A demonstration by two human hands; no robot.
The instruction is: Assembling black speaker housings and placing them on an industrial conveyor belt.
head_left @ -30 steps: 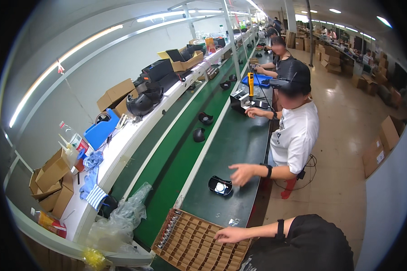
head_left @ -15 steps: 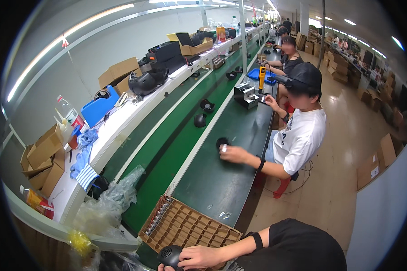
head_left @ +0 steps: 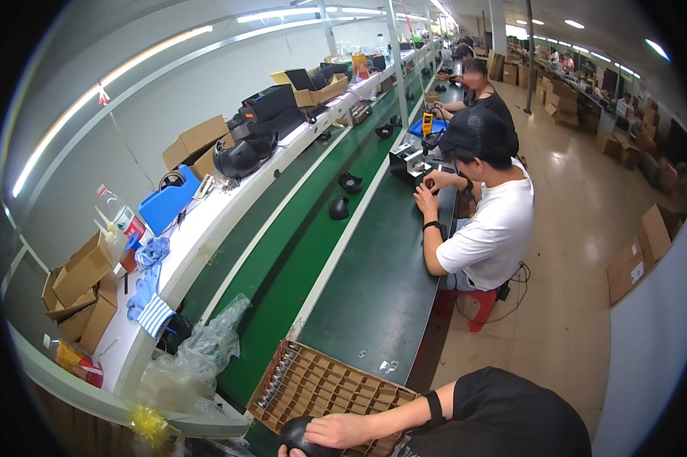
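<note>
A smooth black rounded shell [head_left: 294, 433] is at the lower edge of the head view, in front of a divided cardboard tray [head_left: 336, 385]. My right hand [head_left: 339, 431], with a black band on its wrist, is closed over the shell's upper right side. Only some fingers of my left hand [head_left: 288, 452] show, curled under the shell at the picture's bottom edge. Small metallic parts [head_left: 279, 373] stand in a row along the tray's left side. Many of the tray's other compartments look bare.
A green conveyor belt [head_left: 282, 263] runs away on the left, carrying black shells [head_left: 339, 208]. Beside it, a co-worker in a white shirt [head_left: 488, 228] handles a dark piece near a bench device [head_left: 409, 164]. Clear plastic bags [head_left: 198, 354] and a cluttered white shelf [head_left: 195, 236] lie left.
The shell has turned in my hands, so its patch of small holes no longer shows. The co-worker's reaching hand has moved from the near tabletop back to the bench device. My view has shifted slightly.
</note>
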